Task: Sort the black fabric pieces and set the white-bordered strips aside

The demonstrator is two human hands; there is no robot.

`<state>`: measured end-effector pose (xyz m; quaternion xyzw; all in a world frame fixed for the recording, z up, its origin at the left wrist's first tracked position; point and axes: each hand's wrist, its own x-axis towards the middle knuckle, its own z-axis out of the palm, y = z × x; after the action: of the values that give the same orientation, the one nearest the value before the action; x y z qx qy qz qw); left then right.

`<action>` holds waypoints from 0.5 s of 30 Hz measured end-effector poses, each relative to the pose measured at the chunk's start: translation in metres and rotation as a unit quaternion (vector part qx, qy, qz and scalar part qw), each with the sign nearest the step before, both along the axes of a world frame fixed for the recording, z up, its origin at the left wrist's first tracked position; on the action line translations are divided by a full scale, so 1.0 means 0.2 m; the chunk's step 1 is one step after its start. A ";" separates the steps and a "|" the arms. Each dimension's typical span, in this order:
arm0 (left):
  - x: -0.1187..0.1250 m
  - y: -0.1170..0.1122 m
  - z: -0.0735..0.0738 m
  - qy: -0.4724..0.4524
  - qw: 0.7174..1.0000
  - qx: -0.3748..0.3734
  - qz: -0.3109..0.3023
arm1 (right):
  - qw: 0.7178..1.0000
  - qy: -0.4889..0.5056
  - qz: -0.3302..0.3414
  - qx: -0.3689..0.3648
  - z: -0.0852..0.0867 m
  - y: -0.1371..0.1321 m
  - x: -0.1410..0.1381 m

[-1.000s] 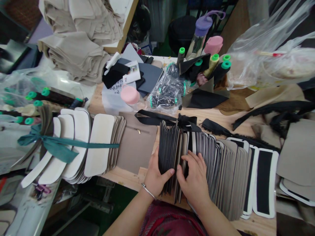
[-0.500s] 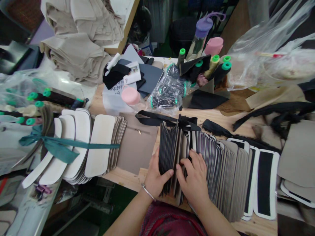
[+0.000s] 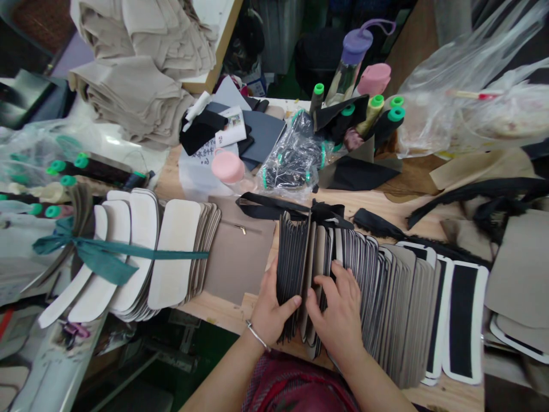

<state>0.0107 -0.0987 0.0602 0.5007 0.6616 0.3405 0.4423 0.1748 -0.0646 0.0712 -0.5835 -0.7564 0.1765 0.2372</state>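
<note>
A long row of flat black and taupe cut pieces (image 3: pixel 386 297) stands on edge across the wooden table (image 3: pixel 223 312), fanning out flat to the right. My left hand (image 3: pixel 270 309) grips the upright left bunch (image 3: pixel 294 269) of that row, thumb across its near edge. My right hand (image 3: pixel 338 312) rests on the pieces just to the right, fingertips pushed in between them. A black ribbon (image 3: pixel 295 209) lies knotted behind the bunch.
A bundle of cream pieces (image 3: pixel 141 257) tied with a teal ribbon (image 3: pixel 103 254) lies to the left, next to a taupe sheet (image 3: pixel 238 254). Thread cones (image 3: pixel 377 111), a bagged set of spools (image 3: pixel 291 157), a pink cap (image 3: pixel 227 166), folded beige fabric (image 3: pixel 137 91) and plastic bags (image 3: pixel 467 86) crowd the back.
My right hand's fingers have slid slightly along the row and parted the pieces a little wider. My left hand has kept its grip on the upright bunch.
</note>
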 end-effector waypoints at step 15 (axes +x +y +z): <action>-0.01 0.00 0.00 -0.010 1.000 -0.003 -0.003 | 1.000 -0.015 0.005 -0.005 0.00 0.01 -0.02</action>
<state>0.0090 -0.0986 0.0600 0.4978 0.6572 0.3421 0.4510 0.1711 -0.0635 0.0714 -0.5837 -0.7616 0.1731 0.2222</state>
